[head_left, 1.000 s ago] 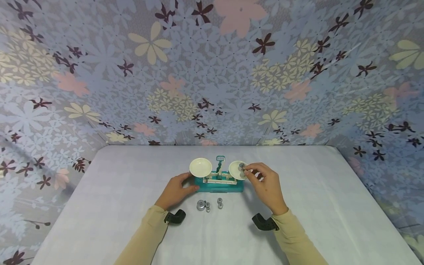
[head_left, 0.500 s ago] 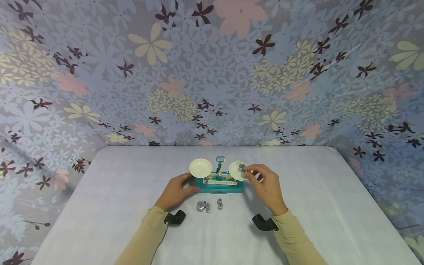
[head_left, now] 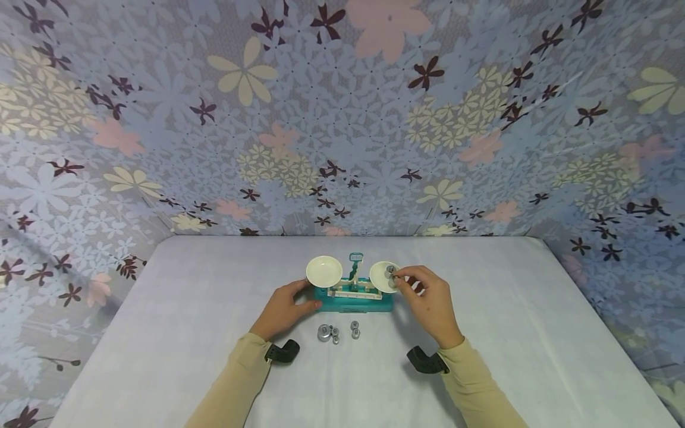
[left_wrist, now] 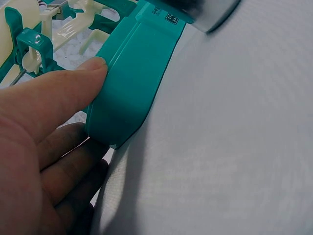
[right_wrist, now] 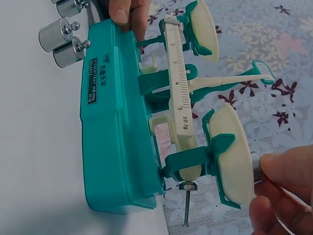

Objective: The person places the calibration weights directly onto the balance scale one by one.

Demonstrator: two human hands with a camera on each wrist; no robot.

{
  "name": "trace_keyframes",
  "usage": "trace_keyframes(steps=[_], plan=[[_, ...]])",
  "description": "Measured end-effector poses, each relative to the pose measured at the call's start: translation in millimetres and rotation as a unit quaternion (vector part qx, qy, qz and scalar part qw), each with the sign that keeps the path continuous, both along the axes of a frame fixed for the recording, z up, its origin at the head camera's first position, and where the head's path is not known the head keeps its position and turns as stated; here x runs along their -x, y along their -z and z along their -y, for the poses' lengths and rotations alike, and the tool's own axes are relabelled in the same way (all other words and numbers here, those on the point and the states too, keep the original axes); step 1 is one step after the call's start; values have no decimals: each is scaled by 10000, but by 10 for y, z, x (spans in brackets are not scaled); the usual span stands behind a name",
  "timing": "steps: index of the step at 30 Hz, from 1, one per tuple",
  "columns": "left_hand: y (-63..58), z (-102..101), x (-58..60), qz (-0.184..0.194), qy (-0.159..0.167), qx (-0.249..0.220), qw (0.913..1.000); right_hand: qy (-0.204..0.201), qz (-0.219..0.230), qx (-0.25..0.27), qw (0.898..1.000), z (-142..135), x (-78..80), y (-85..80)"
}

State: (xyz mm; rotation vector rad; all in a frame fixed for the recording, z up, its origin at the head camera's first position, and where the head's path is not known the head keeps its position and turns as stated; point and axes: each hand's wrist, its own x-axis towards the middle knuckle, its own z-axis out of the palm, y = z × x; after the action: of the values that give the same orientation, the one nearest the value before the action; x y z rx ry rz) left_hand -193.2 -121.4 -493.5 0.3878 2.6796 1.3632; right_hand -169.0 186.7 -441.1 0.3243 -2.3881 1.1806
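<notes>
A teal tray balance [head_left: 353, 305] with two cream pans stands on the table. My left hand [head_left: 286, 306] grips the left end of its base, the thumb on top and the fingers against the end, as the left wrist view shows. The left pan [head_left: 324, 271] has nothing in it. At the right pan [head_left: 380, 272], my right hand [head_left: 432, 300] pinches a small metal weight [right_wrist: 257, 167] between thumb and finger. Another metal weight [head_left: 390, 269] sits in that pan. Whether the pinched weight touches the pan is hidden by the fingers.
In front of the balance stand a large metal weight [head_left: 324, 332] with smaller ones beside it, and a pair of small weights [head_left: 355, 330] to their right. A flower-patterned cloth [head_left: 342, 148] rises behind the white table [head_left: 481, 356].
</notes>
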Motion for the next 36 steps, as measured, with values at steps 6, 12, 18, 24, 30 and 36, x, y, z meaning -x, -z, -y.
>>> trace_keyframes(steps=[6, 12, 18, 24, 30, 36], plan=[[-2, 1, -5, 36, -27, 18, 10000, 7, -87, 13, 10000, 6, -13, -27], [-1, 4, -8, 32, -26, 25, 10000, -30, -237, 31, 9997, 21, -46, -77], [-12, 5, -8, 45, -14, -13, 10000, -127, -400, 18, 9991, 69, -95, -136], [-3, 7, 4, 18, -14, -36, 10000, -440, -402, 82, 9982, 144, -154, -158], [30, 4, 22, -50, -11, 11, 10000, -745, -325, 101, 9966, 197, -188, -136], [34, 3, 23, -103, 10, -27, 9999, -898, -119, 122, 9958, 247, -219, -107]])
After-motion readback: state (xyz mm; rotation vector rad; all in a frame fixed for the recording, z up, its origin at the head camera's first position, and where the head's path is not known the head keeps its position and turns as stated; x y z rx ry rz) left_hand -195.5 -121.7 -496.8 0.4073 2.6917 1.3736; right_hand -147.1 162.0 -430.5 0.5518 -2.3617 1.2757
